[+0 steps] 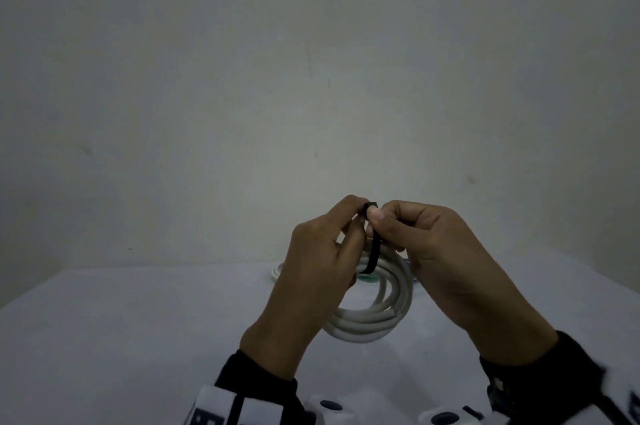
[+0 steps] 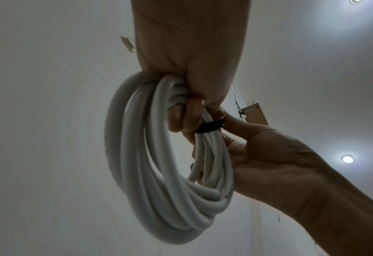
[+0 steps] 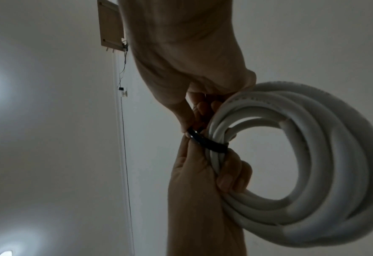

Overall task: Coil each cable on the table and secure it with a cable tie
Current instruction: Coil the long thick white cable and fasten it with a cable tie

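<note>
A white cable coil (image 1: 377,319) hangs upright above the table between both hands. A black cable tie (image 1: 372,253) is looped round its top strands. My left hand (image 1: 348,216) grips the bundled strands of the coil (image 2: 150,173), its fingers (image 2: 184,113) curled round them just beside the tie (image 2: 209,127). Its thumb and forefinger touch the tie's head. My right hand (image 1: 381,216) pinches the tie near its head. In the right wrist view the right hand's fingers (image 3: 199,110) close on the tie (image 3: 207,142) at the edge of the coil (image 3: 312,173).
The table (image 1: 138,338) has a white cover, and its far edge meets a plain wall. Another white cable (image 1: 276,272) lies on it behind the left hand. Something teal (image 1: 366,280) shows through the coil. White devices with dark round parts (image 1: 329,405) sit at the near edge.
</note>
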